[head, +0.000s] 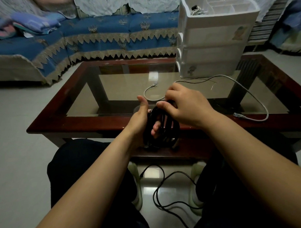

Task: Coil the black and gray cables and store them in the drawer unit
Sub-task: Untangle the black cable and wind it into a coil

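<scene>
A black cable is wound in several loops around my left hand, whose fingers show through the coil and whose thumb points up. My right hand pinches the cable at the top of the coil. The loose tail of the black cable trails on the floor between my knees. A gray cable lies uncoiled across the glass table, running from near the hands to the right edge. The white drawer unit stands at the table's back right, its top tray holding a small cable bundle.
A sofa with a blue patterned cover runs behind the table. My knees and white shoes are below the table's near edge. Pale tiled floor surrounds the table on the left.
</scene>
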`<action>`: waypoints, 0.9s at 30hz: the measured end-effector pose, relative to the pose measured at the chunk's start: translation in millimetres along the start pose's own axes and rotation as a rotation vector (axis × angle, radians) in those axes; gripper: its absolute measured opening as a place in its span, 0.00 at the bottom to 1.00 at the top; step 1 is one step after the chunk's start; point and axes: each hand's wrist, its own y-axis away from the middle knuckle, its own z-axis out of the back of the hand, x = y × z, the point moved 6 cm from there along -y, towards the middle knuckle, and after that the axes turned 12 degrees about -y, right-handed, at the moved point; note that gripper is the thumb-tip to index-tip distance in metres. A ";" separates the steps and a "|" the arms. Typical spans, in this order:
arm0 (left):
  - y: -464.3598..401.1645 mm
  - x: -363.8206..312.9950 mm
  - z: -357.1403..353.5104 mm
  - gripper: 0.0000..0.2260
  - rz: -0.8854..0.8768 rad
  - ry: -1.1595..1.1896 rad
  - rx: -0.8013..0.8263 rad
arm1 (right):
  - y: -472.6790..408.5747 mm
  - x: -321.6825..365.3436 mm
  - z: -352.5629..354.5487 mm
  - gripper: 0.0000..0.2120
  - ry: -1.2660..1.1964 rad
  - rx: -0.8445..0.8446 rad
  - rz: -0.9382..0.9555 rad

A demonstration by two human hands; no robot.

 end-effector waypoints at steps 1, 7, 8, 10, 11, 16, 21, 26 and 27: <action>0.7 -1.3 -1.6 0.38 -0.005 0.030 0.029 | -0.1 -3.2 -1.3 0.20 -0.052 0.003 -0.028; 1.6 1.5 -8.7 0.29 -0.021 0.102 0.242 | -2.6 -14.8 -16.7 0.20 -0.365 0.082 -0.184; 1.8 1.9 -7.6 0.28 -0.015 0.114 0.252 | -3.2 -16.2 -18.5 0.20 -0.414 0.085 -0.195; 2.7 1.4 -5.5 0.18 -0.036 0.101 0.238 | -4.6 -17.4 -20.9 0.19 -0.468 0.086 -0.200; 3.4 0.8 -4.8 0.13 -0.038 0.101 0.220 | -5.5 -17.0 -22.0 0.19 -0.476 0.081 -0.195; 4.2 3.5 -2.0 0.07 0.003 0.170 0.161 | -7.0 -15.6 -26.6 0.15 -0.508 0.038 -0.167; 4.1 9.7 -3.6 0.09 0.006 0.229 0.255 | 0.1 -30.7 -42.4 0.38 -0.846 0.242 -0.334; 5.3 12.2 -6.9 0.18 0.042 0.209 0.283 | 10.5 -24.4 -65.0 0.18 -1.206 0.332 -0.390; 4.7 12.7 -7.2 0.18 0.052 0.222 0.276 | 11.3 -22.6 -66.4 0.14 -1.231 0.276 -0.378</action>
